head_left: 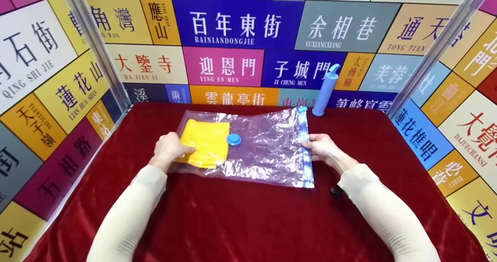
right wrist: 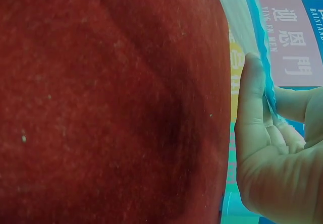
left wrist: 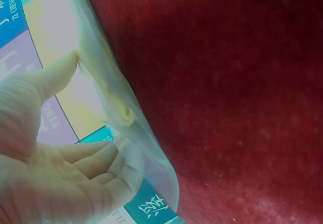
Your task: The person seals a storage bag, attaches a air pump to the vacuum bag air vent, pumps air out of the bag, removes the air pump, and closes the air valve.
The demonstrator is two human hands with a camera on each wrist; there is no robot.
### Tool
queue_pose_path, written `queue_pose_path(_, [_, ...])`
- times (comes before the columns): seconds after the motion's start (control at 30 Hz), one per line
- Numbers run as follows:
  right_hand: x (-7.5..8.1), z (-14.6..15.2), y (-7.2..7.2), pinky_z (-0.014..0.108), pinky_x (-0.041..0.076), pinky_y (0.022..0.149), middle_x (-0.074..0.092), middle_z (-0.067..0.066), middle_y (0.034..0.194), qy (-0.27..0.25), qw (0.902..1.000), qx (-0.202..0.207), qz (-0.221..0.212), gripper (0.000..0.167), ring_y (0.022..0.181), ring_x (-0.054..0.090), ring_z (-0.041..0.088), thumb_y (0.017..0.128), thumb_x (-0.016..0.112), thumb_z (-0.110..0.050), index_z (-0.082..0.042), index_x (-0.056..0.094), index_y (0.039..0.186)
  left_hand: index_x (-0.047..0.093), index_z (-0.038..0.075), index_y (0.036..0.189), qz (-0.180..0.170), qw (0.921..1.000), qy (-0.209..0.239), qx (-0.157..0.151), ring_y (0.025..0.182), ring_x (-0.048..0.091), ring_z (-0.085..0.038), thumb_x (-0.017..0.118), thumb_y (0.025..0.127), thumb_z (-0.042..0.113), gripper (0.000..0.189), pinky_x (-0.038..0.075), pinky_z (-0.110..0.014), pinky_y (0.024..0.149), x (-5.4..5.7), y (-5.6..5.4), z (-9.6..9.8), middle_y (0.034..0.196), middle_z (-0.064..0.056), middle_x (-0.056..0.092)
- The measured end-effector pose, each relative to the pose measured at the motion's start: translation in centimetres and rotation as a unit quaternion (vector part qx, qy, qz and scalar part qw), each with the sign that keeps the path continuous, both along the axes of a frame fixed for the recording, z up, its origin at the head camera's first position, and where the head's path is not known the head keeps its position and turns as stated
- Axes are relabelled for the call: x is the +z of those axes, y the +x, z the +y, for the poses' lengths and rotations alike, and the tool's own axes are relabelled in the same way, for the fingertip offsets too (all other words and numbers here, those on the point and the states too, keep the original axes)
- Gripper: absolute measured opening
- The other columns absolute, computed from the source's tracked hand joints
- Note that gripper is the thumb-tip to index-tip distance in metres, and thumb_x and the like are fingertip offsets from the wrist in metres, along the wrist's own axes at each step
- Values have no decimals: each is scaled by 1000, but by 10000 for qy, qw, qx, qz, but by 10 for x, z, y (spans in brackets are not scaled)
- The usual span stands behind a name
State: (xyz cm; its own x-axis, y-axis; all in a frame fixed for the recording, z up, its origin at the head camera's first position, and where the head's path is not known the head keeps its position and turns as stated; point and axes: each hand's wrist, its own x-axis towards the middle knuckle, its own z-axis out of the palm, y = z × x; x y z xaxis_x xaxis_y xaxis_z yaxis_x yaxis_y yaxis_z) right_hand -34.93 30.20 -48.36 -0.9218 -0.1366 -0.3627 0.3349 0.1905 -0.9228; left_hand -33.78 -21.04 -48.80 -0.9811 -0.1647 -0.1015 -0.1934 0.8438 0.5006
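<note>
Clear bag (head_left: 268, 153) ends sit pinched between thumb (left wrist: 60, 75) and fingers (left wrist: 98, 161) of our left hand (head_left: 170, 150) and right hand (head_left: 327, 148), arms (head_left: 130, 215) stretched out, and we read "BAINIANDONGJIE" on the wall (head_left: 221, 54).

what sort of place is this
Probably a small display booth or staged demo corner: walls covered in colourful printed signs close it in on three sides, shiny strips run down the corners, and a red, velvety cloth covers the work surface.
</note>
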Motion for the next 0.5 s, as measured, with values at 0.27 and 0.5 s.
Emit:
queue_pose_path(0.27, [-3,13,-2,29,71,74,80,-6,84,410,9988,-273,3,27,76,79,9,110,71,-13,2,69,133,71,-4,125,-75,9998,141,-89,106,69,-43,96,82,51,74,60,-57,104,1,8,6,119,-27,76])
queue_pose_path(0.5, [-1,25,-2,27,70,71,78,-8,80,888,9949,-460,109,18,73,77,7,107,77,-15,-2,73,118,70,-4,124,-110,9993,255,-260,102,68,-41,97,80,51,75,60,-56,101,2,13,12,115,-25,75])
